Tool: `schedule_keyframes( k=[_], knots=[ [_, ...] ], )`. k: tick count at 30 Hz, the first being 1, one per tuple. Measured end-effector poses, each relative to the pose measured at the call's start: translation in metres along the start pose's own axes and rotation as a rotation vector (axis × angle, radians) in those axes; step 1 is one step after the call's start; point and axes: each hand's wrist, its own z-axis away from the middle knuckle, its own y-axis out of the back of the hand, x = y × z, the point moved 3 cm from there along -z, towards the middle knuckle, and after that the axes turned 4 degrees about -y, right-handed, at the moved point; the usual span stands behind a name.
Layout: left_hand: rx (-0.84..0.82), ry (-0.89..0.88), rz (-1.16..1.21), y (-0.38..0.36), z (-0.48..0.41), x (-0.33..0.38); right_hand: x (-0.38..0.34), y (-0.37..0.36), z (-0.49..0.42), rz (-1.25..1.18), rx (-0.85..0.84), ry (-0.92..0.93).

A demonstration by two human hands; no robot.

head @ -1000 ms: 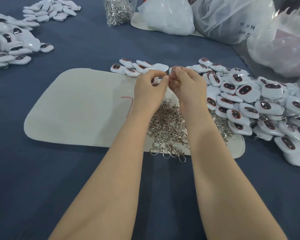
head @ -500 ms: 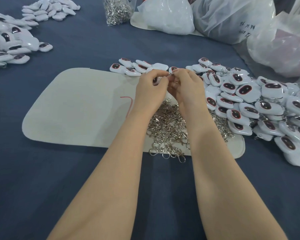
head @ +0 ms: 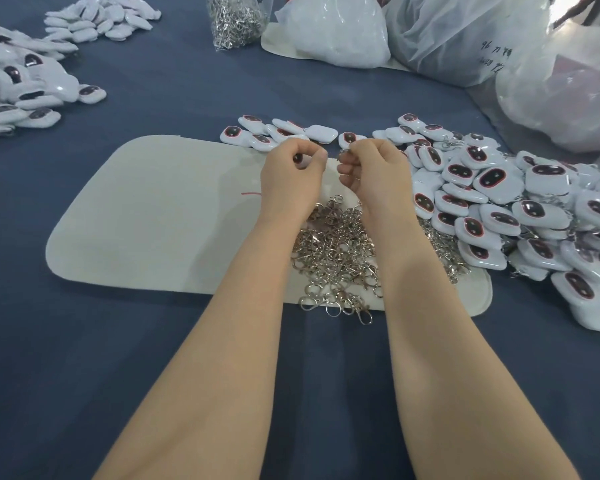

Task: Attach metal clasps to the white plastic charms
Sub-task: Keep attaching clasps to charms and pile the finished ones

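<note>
My left hand (head: 291,178) is closed around a white charm (head: 298,158), of which only a dark patch shows between the fingers. My right hand (head: 374,174) pinches a small metal clasp (head: 343,153) at its fingertips, a short gap from the left hand. Both hands hover over the far edge of a cream mat (head: 160,216). A heap of loose silver clasps (head: 336,247) lies on the mat under my wrists. White charms with dark red-rimmed ovals are piled at the right (head: 506,209), and a short row of them (head: 278,131) lies just beyond my hands.
More white charms are heaped at the far left (head: 21,95) and the back left (head: 97,17). A clear bag of clasps (head: 234,19) and several large plastic bags (head: 465,36) stand along the back and right. The table is covered in dark blue cloth (head: 84,358).
My hands were pressed together at the fingertips; now they have drawn slightly apart, the left keeping the charm and the right the clasp.
</note>
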Motion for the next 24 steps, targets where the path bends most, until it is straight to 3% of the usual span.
schedule_keyframes(
  k=[4, 10, 16, 20, 24],
  knots=[
    [-0.008, -0.032, -0.029, -0.0031, 0.0008, 0.0016, -0.0008, -0.0020, 0.0003, -0.132, -0.048, -0.043],
    [-0.105, -0.074, -0.032, -0.0076, 0.0042, 0.0047, -0.0005, -0.0014, 0.0012, -0.086, -0.049, -0.046],
    [-0.017, -0.067, -0.047, -0.0031, 0.0022, 0.0038, -0.0017, -0.0031, 0.0043, 0.113, -0.074, 0.045],
    [0.019, -0.052, -0.074, -0.0029, 0.0012, 0.0024, -0.0011, -0.0022, 0.0037, 0.179, -0.004, 0.064],
    [0.025, -0.097, -0.178, -0.0016, -0.0005, 0.0007, -0.0021, -0.0057, 0.0040, 0.429, -0.014, 0.187]
  ],
)
